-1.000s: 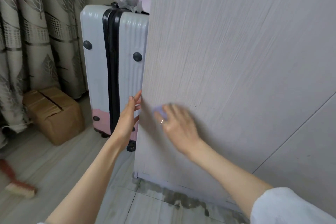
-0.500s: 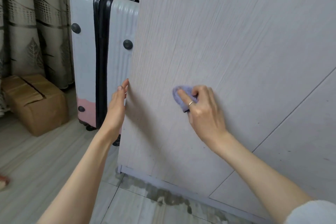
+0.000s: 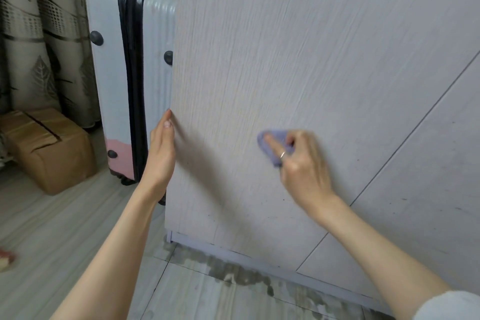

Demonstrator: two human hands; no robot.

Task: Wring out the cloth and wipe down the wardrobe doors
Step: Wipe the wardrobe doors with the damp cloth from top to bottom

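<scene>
A closed box [image 3: 46,148], its flaps taped shut so nothing inside shows, sits on the floor [image 3: 65,228] at the left, just beside a shut suitcase [image 3: 114,73] standing upright against the door's left edge. The right hand [image 3: 298,163] presses a small purple cloth [image 3: 272,143] flat against the door [image 3: 272,60], about midway across the panel and in its lower half; the fingers [image 3: 271,143] are bunched around the cloth, 1 extended over it and wearing a ring. That hand is slightly blurred. The left hand [image 3: 161,150] rests on the door's left edge, fingers straight and together, tips touching the edge, holding nothing. A wet patch [image 3: 233,270] darkens the floor along the door's bottom edge.
</scene>
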